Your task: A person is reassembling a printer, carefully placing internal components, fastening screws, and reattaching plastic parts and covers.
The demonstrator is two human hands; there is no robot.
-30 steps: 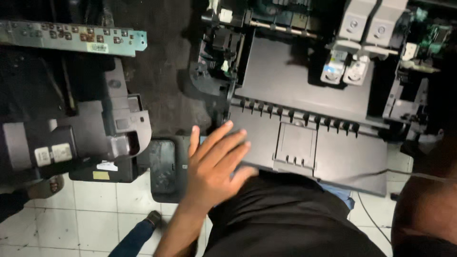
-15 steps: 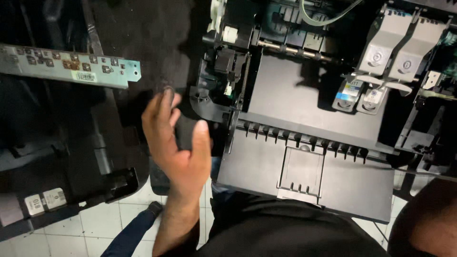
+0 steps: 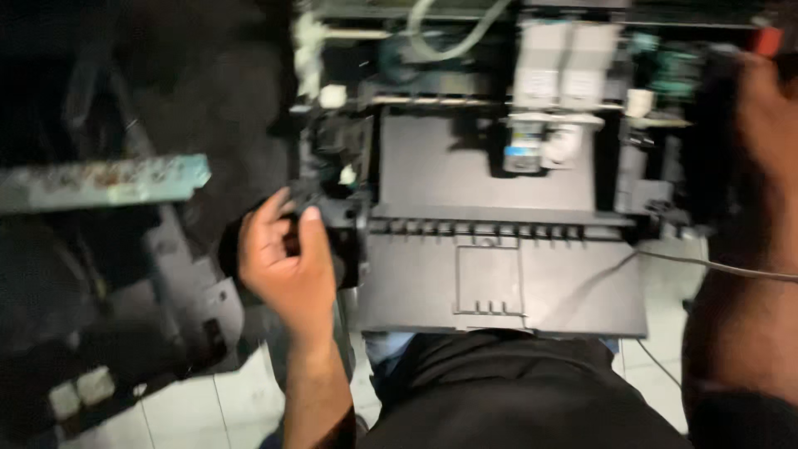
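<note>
An opened printer [image 3: 499, 283] with its cover off lies in front of me, its grey paper tray toward my lap. My left hand [image 3: 287, 262] is closed on the black bracket at the printer's left front corner, thumb on top. My right hand [image 3: 769, 108] is at the far right, against the printer's dark right end. It is blurred and I cannot make out its grip. Two ink cartridges [image 3: 540, 145] sit in the carriage near the back middle, below two grey blocks.
A green circuit board [image 3: 100, 183] lies at the left over dark plastic casing parts [image 3: 125, 333]. A thin cable [image 3: 715, 268] runs off the printer's right side. White floor tiles [image 3: 216, 407] show below. My dark trousers [image 3: 499, 391] fill the bottom middle.
My left hand has moved right from the dark part on the floor and closed on the printer's left corner. My right hand has come into view at the printer's right end. The view has shifted left.
</note>
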